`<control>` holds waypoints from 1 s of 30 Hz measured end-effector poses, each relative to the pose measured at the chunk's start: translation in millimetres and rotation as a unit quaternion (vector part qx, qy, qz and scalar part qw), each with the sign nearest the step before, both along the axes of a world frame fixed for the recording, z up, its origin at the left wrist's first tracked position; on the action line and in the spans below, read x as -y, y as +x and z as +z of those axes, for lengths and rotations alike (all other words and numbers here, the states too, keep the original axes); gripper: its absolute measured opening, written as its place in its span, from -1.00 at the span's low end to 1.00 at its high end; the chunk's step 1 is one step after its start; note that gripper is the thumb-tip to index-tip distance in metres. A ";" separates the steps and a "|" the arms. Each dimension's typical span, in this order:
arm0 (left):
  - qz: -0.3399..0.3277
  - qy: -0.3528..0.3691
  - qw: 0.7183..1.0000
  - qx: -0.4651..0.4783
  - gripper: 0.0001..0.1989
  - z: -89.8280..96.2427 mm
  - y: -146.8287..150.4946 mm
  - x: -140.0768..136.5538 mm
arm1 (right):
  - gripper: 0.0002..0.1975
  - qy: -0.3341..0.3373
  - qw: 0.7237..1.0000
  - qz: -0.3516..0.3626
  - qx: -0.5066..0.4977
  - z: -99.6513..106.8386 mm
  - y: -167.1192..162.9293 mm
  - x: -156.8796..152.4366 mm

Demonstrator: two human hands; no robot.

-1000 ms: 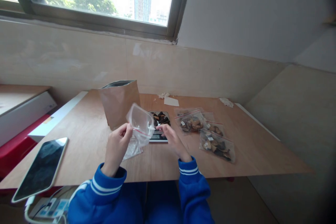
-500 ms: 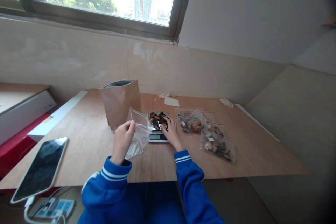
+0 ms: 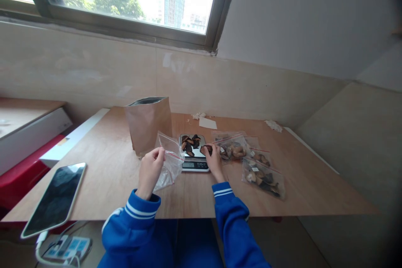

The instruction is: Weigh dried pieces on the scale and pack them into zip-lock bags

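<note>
My left hand [image 3: 153, 167] pinches the upper edge of a clear zip bag [image 3: 169, 169] that has a red line near its mouth; the bag looks empty. At the right edge of a small kitchen scale [image 3: 195, 165], my right hand [image 3: 214, 160] is closed on some dark brown dried slices [image 3: 205, 150], which look like dried mushroom. More dried slices [image 3: 189, 144] lie on the left part of the scale's metal plate. Behind my left hand stands an open brown paper pouch [image 3: 149, 123].
Several filled zip bags [image 3: 264, 178] of dried pieces lie to the right of the scale. A white card [image 3: 207, 123] and crumpled tissue [image 3: 273, 125] are near the wall. A tablet [image 3: 55, 199], cabled to a power strip [image 3: 67, 247], rests at the table's left edge.
My right hand has gathered slices from the plate's right side and shifted them to the scale's right edge, baring more metal. The left hand still holds the zip bag. The view has shifted slightly.
</note>
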State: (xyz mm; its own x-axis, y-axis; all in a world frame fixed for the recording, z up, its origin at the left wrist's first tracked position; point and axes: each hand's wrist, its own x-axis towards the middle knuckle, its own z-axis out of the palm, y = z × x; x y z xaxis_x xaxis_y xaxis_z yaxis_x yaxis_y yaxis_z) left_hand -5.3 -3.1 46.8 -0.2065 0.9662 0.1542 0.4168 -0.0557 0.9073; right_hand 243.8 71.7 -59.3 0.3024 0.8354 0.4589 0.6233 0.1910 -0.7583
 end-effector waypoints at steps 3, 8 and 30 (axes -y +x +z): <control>-0.002 -0.006 1.000 -0.012 -0.61 0.4 1.7 0.3 | -0.77 0.027 0.999 -0.019 -0.030 6.0 3.2 -1.3; -0.007 -0.028 0.999 -0.033 -0.63 -3.5 6.8 0.3 | -0.73 0.045 0.991 0.009 -0.124 47.9 -13.5 7.0; -0.072 0.033 0.997 0.018 -0.56 -28.2 13.6 -6.0 | -0.74 -0.071 0.935 0.346 -0.019 116.9 -81.4 37.5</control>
State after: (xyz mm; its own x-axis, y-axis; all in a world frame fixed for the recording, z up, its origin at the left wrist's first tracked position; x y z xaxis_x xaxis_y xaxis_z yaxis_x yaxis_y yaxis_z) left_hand 8.2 2.9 18.5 -0.0735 0.9740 0.2141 0.3672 -0.1731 0.9139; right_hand 162.4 34.2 57.6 -0.3201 0.8883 0.3293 0.3589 0.4354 -0.8256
